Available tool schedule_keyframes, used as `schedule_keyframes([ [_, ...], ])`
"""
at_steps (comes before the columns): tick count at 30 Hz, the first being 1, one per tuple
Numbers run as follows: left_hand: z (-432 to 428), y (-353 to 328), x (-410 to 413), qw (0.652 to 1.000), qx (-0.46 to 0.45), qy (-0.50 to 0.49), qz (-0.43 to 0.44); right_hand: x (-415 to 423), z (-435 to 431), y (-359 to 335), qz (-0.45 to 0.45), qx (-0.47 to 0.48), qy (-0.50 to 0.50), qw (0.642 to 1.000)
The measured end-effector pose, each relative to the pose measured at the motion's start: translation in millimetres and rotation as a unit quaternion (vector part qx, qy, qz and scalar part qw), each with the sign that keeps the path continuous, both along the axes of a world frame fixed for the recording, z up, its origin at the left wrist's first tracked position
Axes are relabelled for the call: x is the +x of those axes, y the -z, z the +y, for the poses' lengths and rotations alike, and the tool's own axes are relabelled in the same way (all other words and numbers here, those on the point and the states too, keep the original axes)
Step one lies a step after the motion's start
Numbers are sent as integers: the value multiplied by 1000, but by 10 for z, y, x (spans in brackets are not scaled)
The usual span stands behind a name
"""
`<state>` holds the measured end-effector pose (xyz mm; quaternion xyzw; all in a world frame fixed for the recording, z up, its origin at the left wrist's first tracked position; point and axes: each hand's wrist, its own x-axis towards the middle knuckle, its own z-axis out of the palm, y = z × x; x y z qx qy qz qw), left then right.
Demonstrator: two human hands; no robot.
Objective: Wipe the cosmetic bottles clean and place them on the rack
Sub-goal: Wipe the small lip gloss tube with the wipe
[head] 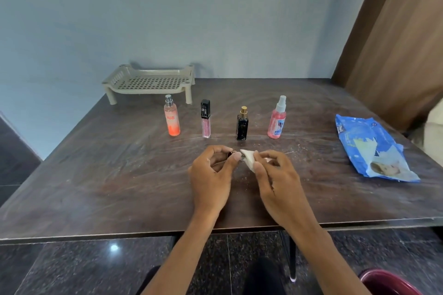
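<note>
Left hand (211,175) pinches bottle (229,155) — right hand (275,175), wipe (249,161).

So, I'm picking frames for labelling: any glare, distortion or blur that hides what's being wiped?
Head view: wide-angle distortion bows the table edge; a glare spot sits on the floor. The small item in the left hand is hidden by fingers and the wipe in the right hand, not by blur.

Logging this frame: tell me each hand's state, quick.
Left hand: closed, pinching a small dark cosmetic item.
Right hand: closed, holding a white wipe.
</note>
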<state>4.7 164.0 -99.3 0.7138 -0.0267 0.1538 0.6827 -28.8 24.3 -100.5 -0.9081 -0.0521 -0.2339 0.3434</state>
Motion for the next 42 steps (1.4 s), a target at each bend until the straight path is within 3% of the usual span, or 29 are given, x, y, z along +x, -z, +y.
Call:
schedule_keyframes([
  [5,37,30,-4,999,0,33,16,116,-61,-7,-34,-48,48,997],
  [11,107,75,42,988,-103,83,85,133,60,-37,-46,-27,39,998],
  [17,114,55,2,992,-92,70,52,146,239,-65,-51,-11,-18,998],
  [26,65,89,29,994,-73,54,55,156,-84,-58,-37,2,75,996],
  [36,83,65,-7,998,-42,50,25,171,267,-75,-59,6,-4,998],
  [42,52,95,13,996,-59,50,46,192,-2,-6,-42,16,50,998],
])
